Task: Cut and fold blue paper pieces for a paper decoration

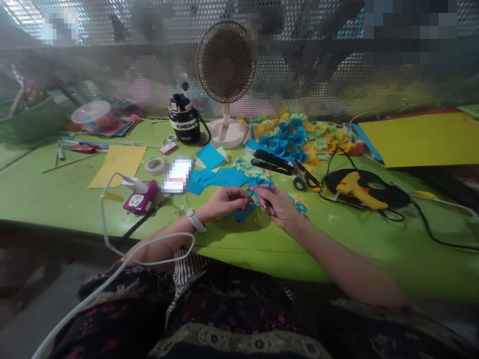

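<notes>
Over the front middle of the table, my left hand is closed, thumb against curled fingers; what it pinches, if anything, is too small to make out. Close beside it, my right hand pinches a small piece of blue paper between thumb and fingers. Blue paper squares lie spread just beyond my hands, and another blue piece rests beneath them. Small yellow and blue paper scraps are scattered around. A black stapler and scissors lie past my right hand.
Folded paper flowers are heaped behind the stapler, beside a fan. At right, a yellow glue gun rests with its black cord. At left are a phone, a tape roll, a purple power adapter and a white cable.
</notes>
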A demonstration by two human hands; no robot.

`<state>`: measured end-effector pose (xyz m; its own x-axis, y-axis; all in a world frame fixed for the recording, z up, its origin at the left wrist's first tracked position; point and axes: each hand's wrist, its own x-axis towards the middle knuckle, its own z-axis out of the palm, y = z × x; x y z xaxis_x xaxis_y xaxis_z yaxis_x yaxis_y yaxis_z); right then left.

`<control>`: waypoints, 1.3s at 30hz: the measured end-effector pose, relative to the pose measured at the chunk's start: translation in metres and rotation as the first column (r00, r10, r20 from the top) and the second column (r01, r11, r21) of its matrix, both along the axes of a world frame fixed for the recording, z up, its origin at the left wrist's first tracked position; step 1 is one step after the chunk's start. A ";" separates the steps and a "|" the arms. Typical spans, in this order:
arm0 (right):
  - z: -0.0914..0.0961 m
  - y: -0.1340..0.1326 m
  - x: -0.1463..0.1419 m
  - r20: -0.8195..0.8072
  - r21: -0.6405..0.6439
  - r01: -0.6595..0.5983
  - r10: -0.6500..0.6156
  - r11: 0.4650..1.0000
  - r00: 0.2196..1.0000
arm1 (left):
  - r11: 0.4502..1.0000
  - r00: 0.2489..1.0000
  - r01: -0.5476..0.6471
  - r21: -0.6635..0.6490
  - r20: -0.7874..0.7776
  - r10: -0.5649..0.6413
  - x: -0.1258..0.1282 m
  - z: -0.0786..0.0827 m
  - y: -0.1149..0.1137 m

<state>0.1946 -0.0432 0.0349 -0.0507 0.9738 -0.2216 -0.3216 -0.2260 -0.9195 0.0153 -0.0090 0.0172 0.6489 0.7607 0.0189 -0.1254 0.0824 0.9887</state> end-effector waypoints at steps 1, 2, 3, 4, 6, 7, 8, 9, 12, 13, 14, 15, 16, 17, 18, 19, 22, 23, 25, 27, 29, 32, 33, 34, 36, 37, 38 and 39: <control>0.000 0.000 -0.001 0.015 -0.001 0.024 -0.024 1.000 1.000 | 1.000 1.000 0.001 0.000 -0.002 -0.001 0.000 0.001 0.000; 0.000 -0.001 -0.002 0.025 -0.002 0.050 -0.050 0.999 0.998 | 1.000 1.000 -0.002 -0.001 -0.004 0.002 -0.001 0.001 0.000; 0.000 0.000 -0.002 0.029 -0.002 0.073 -0.073 0.997 0.997 | 1.000 1.000 -0.008 -0.002 -0.006 0.008 -0.001 0.002 0.000; 0.000 0.000 -0.002 0.029 -0.002 0.089 -0.089 0.996 0.996 | 1.000 1.000 -0.015 -0.004 -0.009 0.015 -0.002 0.002 0.001; -0.002 0.001 -0.001 0.024 -0.002 0.111 -0.111 0.994 0.994 | 0.999 0.999 -0.034 -0.005 -0.013 0.034 -0.002 0.002 0.001; -0.002 0.002 -0.001 0.021 0.000 0.116 -0.116 0.993 0.993 | 0.999 0.999 -0.047 -0.005 -0.012 0.047 -0.002 0.002 0.001; -0.003 0.003 0.000 0.022 0.004 0.114 -0.114 0.993 0.993 | 0.998 0.998 -0.059 -0.006 -0.012 0.059 -0.002 0.002 0.002; -0.004 0.004 0.000 0.023 0.012 0.109 -0.109 0.994 0.994 | 0.997 0.997 -0.071 -0.007 -0.011 0.071 -0.002 0.002 0.002; -0.006 0.005 0.001 0.022 0.043 0.110 -0.111 0.993 0.994 | 0.993 0.993 -0.114 -0.016 -0.010 0.114 -0.001 0.000 0.003; -0.007 0.005 0.002 0.024 0.049 0.112 -0.114 0.992 0.993 | 0.992 0.992 -0.124 -0.019 -0.013 0.124 -0.001 0.000 0.004; -0.007 0.006 0.002 0.029 0.056 0.112 -0.114 0.992 0.993 | 0.991 0.991 -0.132 -0.025 -0.013 0.132 -0.001 0.000 0.004; -0.007 0.006 0.003 0.039 0.068 0.109 -0.112 0.992 0.993 | 0.990 0.990 -0.138 -0.034 -0.012 0.138 -0.001 0.000 0.004; -0.006 0.006 0.004 0.052 0.086 0.108 -0.113 0.990 0.992 | 0.988 0.989 -0.147 -0.045 -0.009 0.146 -0.001 0.000 0.004; -0.005 0.006 0.006 0.066 0.113 0.110 -0.118 0.987 0.991 | 0.985 0.987 -0.161 -0.057 -0.001 0.162 -0.001 0.001 0.004; -0.004 0.006 0.008 0.086 0.147 0.116 -0.129 0.982 0.988 | 0.981 0.983 -0.183 -0.070 0.010 0.184 -0.001 0.001 0.004; -0.002 0.005 0.009 0.116 0.186 0.123 -0.146 0.975 0.982 | 0.975 0.977 -0.209 -0.082 0.022 0.211 -0.001 0.002 0.004; 0.001 0.001 0.012 0.312 0.345 0.082 -0.197 0.935 0.930 | 0.951 0.955 -0.284 -0.121 0.056 0.292 0.000 0.003 0.004; 0.002 -0.002 0.012 0.407 0.401 0.034 -0.211 0.915 0.889 | 0.945 0.949 -0.299 -0.132 0.065 0.310 0.000 0.004 0.004; 0.001 -0.007 0.010 0.578 0.478 -0.087 -0.239 0.874 0.781 | 0.937 0.939 -0.319 -0.145 0.083 0.333 0.001 0.004 0.004; 0.000 -0.010 0.008 0.687 0.503 -0.187 -0.259 0.844 0.679 | 0.936 0.936 -0.322 -0.143 0.098 0.338 0.001 0.005 0.003; -0.002 -0.010 0.007 0.742 0.508 -0.243 -0.276 0.827 0.611 | 0.940 0.938 -0.315 -0.131 0.108 0.330 0.000 0.005 0.003; -0.005 -0.008 0.008 0.779 0.507 -0.283 -0.293 0.814 0.555 | 0.951 0.946 -0.286 -0.115 0.121 0.299 0.000 0.005 0.002; -0.005 -0.007 0.009 0.786 0.505 -0.294 -0.291 0.812 0.545 | 0.954 0.949 -0.278 -0.112 0.124 0.291 0.000 0.005 0.002; -0.006 -0.006 0.010 0.792 0.501 -0.303 -0.289 0.810 0.538 | 0.956 0.951 -0.271 -0.108 0.125 0.284 0.000 0.004 0.002; -0.006 -0.006 0.010 0.801 0.495 -0.318 -0.283 0.809 0.527 | 0.960 0.953 -0.265 -0.096 0.127 0.276 0.001 0.003 0.002; -0.006 -0.006 0.010 0.803 0.494 -0.321 -0.283 0.808 0.525 | 0.961 0.953 -0.263 -0.089 0.129 0.273 0.001 0.003 0.002; -0.007 -0.006 0.010 0.803 0.495 -0.321 -0.284 0.807 0.524 | 0.961 0.953 -0.263 -0.081 0.133 0.272 0.002 0.003 0.001; -0.007 -0.007 0.010 0.802 0.497 -0.321 -0.285 0.806 0.525 | 0.961 0.952 -0.267 -0.074 0.138 0.275 0.002 0.002 0.001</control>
<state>0.2045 -0.0498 0.0282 -0.1646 0.9145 0.3695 0.6282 0.3860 -0.6756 0.0172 -0.0078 0.0194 0.4118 0.9098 0.0522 -0.2922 0.0776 0.9532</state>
